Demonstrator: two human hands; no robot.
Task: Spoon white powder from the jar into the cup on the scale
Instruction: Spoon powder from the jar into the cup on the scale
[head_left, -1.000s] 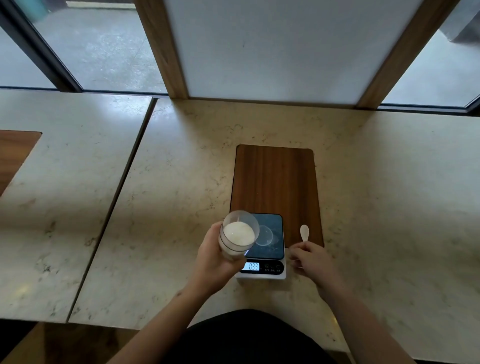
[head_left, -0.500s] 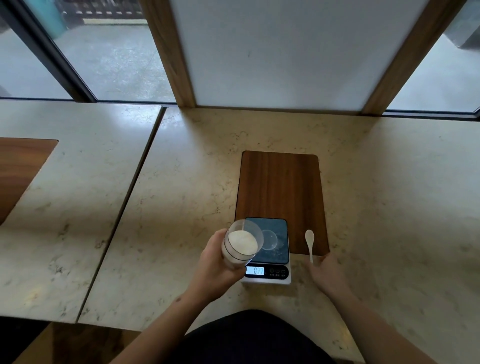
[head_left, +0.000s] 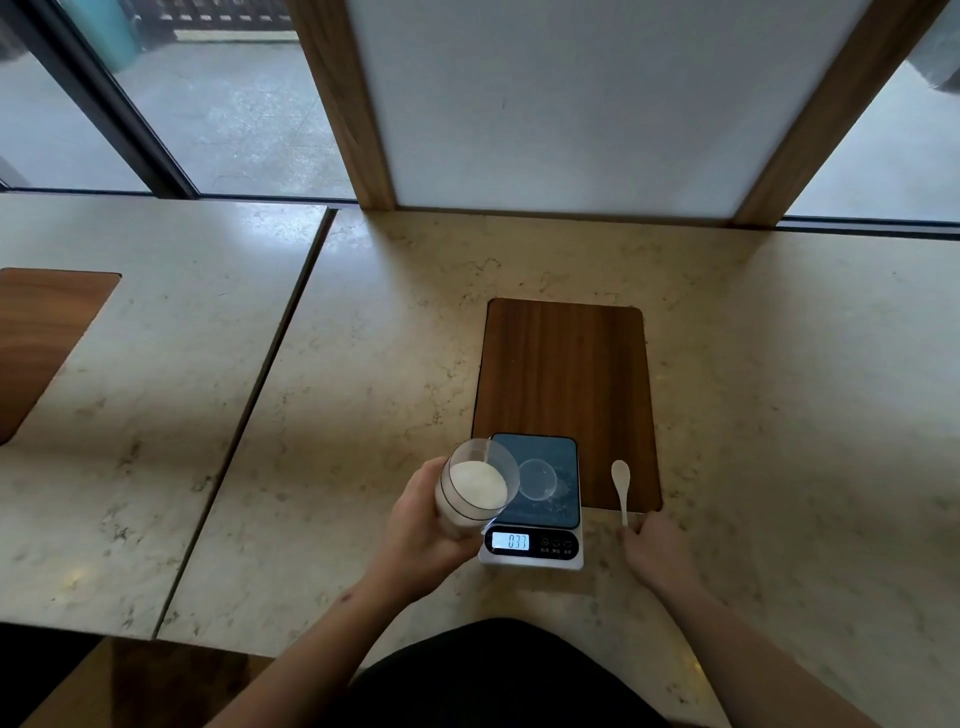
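Observation:
My left hand (head_left: 423, 535) grips a clear jar (head_left: 475, 491) of white powder. The jar is held off the table and tilted, its open mouth over the left edge of the scale (head_left: 535, 558). A small clear cup (head_left: 537, 479) stands on the scale's dark platform, and the display shows digits. A white spoon (head_left: 621, 488) lies on the wooden board (head_left: 563, 369) to the right of the scale. My right hand (head_left: 657, 551) rests on the table with its fingertips at the end of the spoon's handle, and no grip on the spoon shows.
The marble counter (head_left: 363, 364) runs to a wall panel and windows at the back. A seam separates a second marble slab on the left, which has another wooden inlay (head_left: 41, 332). My dark clothing fills the bottom edge.
My right hand has drawn back toward me, uncovering the spoon's handle. The jar stays in my left hand by the scale. The view has shifted slightly.

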